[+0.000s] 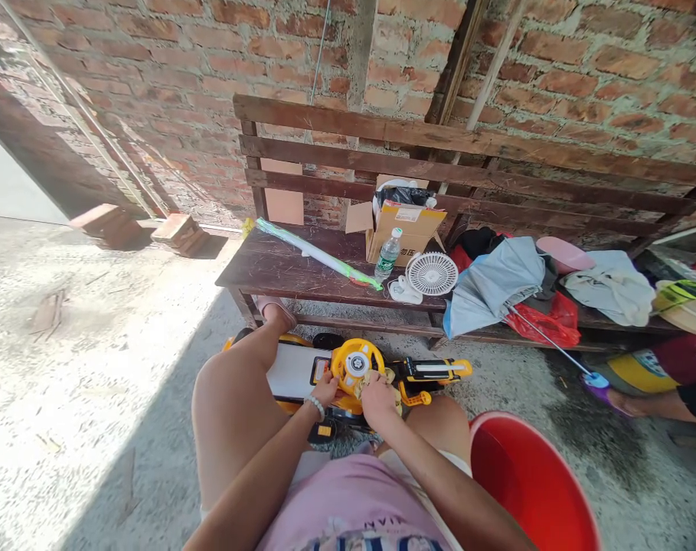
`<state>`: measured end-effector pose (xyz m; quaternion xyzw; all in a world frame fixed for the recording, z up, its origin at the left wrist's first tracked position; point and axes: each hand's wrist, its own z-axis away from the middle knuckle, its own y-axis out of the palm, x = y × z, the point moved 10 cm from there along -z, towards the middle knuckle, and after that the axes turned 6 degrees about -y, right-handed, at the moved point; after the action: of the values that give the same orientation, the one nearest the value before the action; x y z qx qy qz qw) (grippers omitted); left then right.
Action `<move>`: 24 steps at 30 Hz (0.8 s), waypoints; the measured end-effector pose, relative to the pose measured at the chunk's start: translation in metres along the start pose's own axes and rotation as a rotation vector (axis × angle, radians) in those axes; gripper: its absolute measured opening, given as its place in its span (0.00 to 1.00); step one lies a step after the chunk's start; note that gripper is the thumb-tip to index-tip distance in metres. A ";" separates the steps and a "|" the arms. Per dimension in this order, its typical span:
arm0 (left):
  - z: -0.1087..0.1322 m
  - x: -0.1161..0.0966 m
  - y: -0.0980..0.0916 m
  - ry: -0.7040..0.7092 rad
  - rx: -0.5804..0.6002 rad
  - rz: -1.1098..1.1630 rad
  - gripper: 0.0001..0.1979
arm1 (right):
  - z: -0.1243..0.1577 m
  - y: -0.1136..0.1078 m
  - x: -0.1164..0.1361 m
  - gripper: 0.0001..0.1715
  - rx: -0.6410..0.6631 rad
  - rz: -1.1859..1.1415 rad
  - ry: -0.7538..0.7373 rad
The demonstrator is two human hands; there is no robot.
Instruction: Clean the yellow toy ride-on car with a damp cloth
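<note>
A yellow ride-on toy car (290, 371) with a white seat stands on the ground between my legs. My left hand (326, 390) is closed at the lower left rim of its yellow steering wheel (357, 366). Bunched under my right hand (380, 399) is a yellowish cloth (392, 376), pressed against the wheel's lower right side. My right fingers are curled over this cloth and partly hide it. To the right of the wheel lies the toy's black and yellow arm (436, 370).
A red bucket (531, 428) stands at my right. Ahead, a wooden bench (302, 268) holds a cardboard box (405, 233), a water bottle (387, 256), a white fan (432, 274) and a folded grey umbrella (491, 279). Another person's foot (617, 399) shows at far right.
</note>
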<state>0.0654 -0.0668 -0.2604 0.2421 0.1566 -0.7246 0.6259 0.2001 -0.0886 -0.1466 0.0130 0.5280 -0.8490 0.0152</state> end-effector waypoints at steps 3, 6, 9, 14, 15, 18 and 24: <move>-0.002 -0.001 -0.001 0.008 -0.011 0.004 0.15 | 0.009 0.002 0.029 0.22 0.010 -0.062 -0.057; -0.003 -0.002 -0.003 0.026 -0.027 0.003 0.14 | 0.012 -0.002 0.039 0.22 0.056 -0.100 -0.116; -0.004 0.000 -0.002 0.033 -0.026 0.008 0.15 | 0.010 -0.010 0.024 0.20 0.115 -0.287 -0.184; -0.007 0.004 0.000 0.018 -0.001 0.011 0.13 | -0.017 -0.062 -0.029 0.25 -0.075 -0.536 -0.112; -0.009 0.004 0.000 0.015 0.002 0.008 0.13 | -0.023 -0.073 -0.034 0.27 -0.119 -0.515 -0.090; -0.011 0.006 0.000 0.013 0.025 -0.005 0.13 | -0.043 -0.085 -0.024 0.28 -0.099 -0.373 -0.084; -0.017 0.009 0.001 0.055 0.086 0.007 0.15 | -0.076 -0.067 0.021 0.22 0.028 -0.053 -0.049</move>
<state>0.0686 -0.0653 -0.2796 0.2891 0.1414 -0.7218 0.6128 0.1766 0.0090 -0.1216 -0.0219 0.5157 -0.8565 0.0054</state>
